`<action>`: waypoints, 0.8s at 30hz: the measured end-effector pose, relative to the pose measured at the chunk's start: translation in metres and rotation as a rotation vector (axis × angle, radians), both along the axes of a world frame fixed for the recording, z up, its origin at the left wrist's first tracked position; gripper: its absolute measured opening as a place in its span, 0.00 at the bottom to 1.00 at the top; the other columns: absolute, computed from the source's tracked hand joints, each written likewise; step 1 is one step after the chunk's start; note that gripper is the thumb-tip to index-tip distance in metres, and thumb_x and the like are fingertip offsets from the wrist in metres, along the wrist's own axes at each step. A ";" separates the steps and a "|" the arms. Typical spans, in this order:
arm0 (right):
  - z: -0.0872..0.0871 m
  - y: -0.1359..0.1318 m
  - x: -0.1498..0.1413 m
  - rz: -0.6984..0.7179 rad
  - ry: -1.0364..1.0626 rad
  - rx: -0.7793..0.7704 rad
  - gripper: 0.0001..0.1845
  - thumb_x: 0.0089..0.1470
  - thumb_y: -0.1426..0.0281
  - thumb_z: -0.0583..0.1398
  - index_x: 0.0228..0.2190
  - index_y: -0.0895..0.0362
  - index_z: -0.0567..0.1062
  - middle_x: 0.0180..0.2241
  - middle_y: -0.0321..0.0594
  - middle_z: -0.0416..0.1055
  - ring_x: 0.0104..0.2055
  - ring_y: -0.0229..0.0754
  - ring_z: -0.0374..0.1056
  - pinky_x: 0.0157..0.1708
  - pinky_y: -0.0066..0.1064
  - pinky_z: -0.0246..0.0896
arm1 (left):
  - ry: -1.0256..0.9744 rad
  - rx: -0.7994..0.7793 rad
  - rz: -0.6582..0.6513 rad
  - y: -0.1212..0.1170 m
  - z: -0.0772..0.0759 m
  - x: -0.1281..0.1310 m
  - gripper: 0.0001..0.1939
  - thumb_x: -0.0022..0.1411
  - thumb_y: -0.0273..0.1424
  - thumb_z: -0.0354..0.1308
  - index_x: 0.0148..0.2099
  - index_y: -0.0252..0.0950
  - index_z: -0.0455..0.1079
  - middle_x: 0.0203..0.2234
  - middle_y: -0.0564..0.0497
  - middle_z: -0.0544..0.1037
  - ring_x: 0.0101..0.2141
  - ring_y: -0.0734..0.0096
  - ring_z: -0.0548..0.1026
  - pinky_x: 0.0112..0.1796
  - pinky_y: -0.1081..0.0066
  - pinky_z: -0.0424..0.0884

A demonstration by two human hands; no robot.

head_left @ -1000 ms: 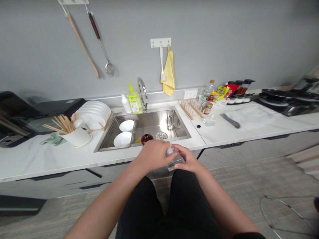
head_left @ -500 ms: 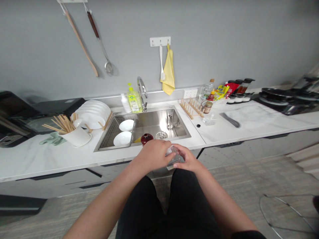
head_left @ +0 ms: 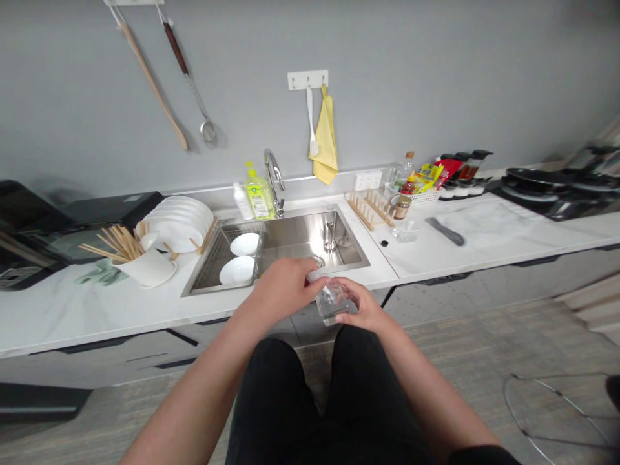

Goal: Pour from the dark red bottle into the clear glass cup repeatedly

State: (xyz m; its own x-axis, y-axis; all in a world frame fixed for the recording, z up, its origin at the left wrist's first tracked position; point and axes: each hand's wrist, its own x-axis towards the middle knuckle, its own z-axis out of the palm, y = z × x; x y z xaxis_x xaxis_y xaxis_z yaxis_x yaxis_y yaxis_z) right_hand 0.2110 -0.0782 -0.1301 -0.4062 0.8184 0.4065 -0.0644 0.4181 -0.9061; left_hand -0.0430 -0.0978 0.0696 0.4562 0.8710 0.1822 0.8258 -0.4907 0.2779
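A clear, see-through container [head_left: 332, 306], square-sided and jar-like, is held between my two hands in front of the sink's near edge. My right hand [head_left: 361, 306] curls around its right side, with the thumb low and the fingers near the top. My left hand [head_left: 287, 284] closes at its upper left end, thumb and fingers pinched together; the part inside that grip is mostly hidden. A sliver of dark red shows beside the left thumb. Behind the hands lies the steel sink [head_left: 295, 232], where two white bowls [head_left: 237, 270] sit in a wire basket on the left.
Left of the sink stand white plates [head_left: 181, 226] in a rack and a chopstick holder [head_left: 151, 268]. The faucet [head_left: 275, 181] and soap bottle [head_left: 259, 199] are at the back. On the right are a wooden rack [head_left: 371, 210], a jar [head_left: 402, 207] and a grey strip-like item [head_left: 444, 231].
My left hand has moved slightly up, covering the dark red round thing at the sink's front. More of the clear container shows between the hands. The view has shifted slightly.
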 end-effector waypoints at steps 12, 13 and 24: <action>-0.012 0.002 -0.003 -0.073 -0.024 0.016 0.51 0.50 0.52 0.83 0.69 0.52 0.76 0.68 0.56 0.75 0.63 0.61 0.78 0.59 0.48 0.78 | -0.079 -0.007 -0.131 -0.006 0.007 -0.008 0.08 0.77 0.35 0.65 0.53 0.40 0.82 0.41 0.47 0.87 0.37 0.61 0.82 0.42 0.65 0.74; -0.013 0.002 -0.003 -0.075 -0.022 0.014 0.51 0.50 0.52 0.83 0.69 0.52 0.76 0.69 0.56 0.75 0.64 0.61 0.78 0.59 0.48 0.78 | -0.076 0.004 -0.142 -0.006 0.006 -0.008 0.09 0.77 0.35 0.65 0.54 0.40 0.82 0.42 0.47 0.87 0.37 0.61 0.82 0.43 0.64 0.75; -0.012 0.004 -0.002 -0.083 -0.021 0.036 0.51 0.51 0.51 0.82 0.70 0.49 0.76 0.69 0.54 0.74 0.64 0.63 0.77 0.56 0.48 0.80 | -0.098 0.044 -0.161 -0.004 0.005 -0.007 0.09 0.77 0.34 0.67 0.55 0.39 0.83 0.41 0.46 0.87 0.37 0.61 0.83 0.43 0.64 0.75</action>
State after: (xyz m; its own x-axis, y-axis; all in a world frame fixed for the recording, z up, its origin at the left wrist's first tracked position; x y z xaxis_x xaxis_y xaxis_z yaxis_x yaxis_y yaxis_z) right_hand 0.2094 -0.0746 -0.1420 -0.3458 0.8348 0.4285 -0.0096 0.4535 -0.8912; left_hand -0.0505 -0.1021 0.0748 0.5676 0.7782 0.2689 0.7057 -0.6280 0.3279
